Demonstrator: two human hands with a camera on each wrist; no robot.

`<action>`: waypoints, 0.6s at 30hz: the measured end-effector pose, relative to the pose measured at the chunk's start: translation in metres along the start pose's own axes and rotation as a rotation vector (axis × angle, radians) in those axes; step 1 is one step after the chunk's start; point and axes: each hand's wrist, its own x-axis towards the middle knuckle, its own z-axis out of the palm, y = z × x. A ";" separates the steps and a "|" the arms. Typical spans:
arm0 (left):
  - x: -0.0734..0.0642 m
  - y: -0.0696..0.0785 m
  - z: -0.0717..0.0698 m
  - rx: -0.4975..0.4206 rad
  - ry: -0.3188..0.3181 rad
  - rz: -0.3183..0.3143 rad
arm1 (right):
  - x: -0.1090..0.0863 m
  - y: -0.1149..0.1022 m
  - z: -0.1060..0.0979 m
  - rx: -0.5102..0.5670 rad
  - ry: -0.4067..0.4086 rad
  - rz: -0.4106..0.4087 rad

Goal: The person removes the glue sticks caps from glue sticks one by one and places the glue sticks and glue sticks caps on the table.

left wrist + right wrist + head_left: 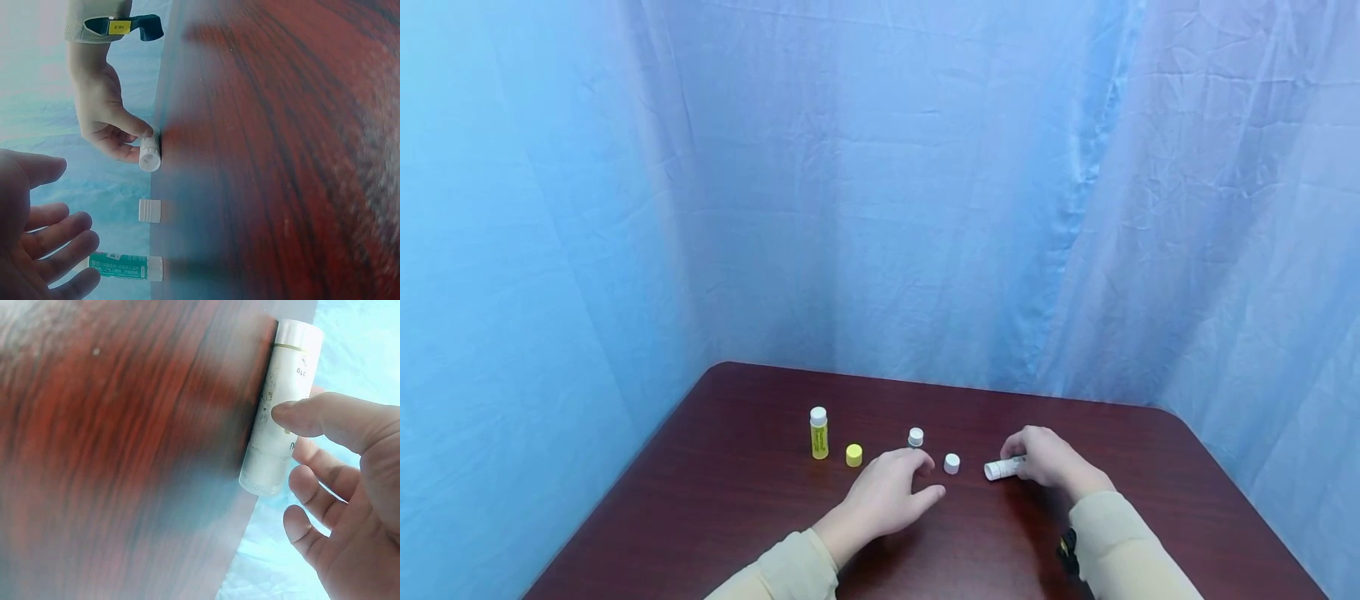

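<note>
My right hand is at the right of the table, pinching a white glue stick that lies on its side. The thumb presses the near side, the index finger goes behind it, and the other fingers are curled loosely away from it. My left hand hovers over the middle with fingers loosely bent and nothing between them. Beyond its fingers stands a green glue stick, mostly hidden behind the hand in the head view. A small white cap sits on the table between the two hands.
To the left of the left hand, a yellow glue stick with a white top stands upright beside a yellow cap. The dark red-brown table has rounded far corners. Blue cloth hangs behind and along both sides.
</note>
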 end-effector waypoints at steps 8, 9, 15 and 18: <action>0.000 -0.001 -0.002 -0.011 0.003 -0.002 | -0.009 0.000 -0.012 -0.001 -0.013 -0.016; 0.000 -0.001 -0.001 -0.009 0.004 -0.003 | -0.010 -0.001 -0.014 0.009 -0.008 -0.009; 0.000 -0.003 -0.002 0.003 0.012 -0.001 | -0.017 -0.008 -0.023 0.043 0.053 0.144; 0.000 -0.002 -0.002 0.003 0.015 -0.001 | -0.018 -0.013 -0.022 0.041 0.039 0.267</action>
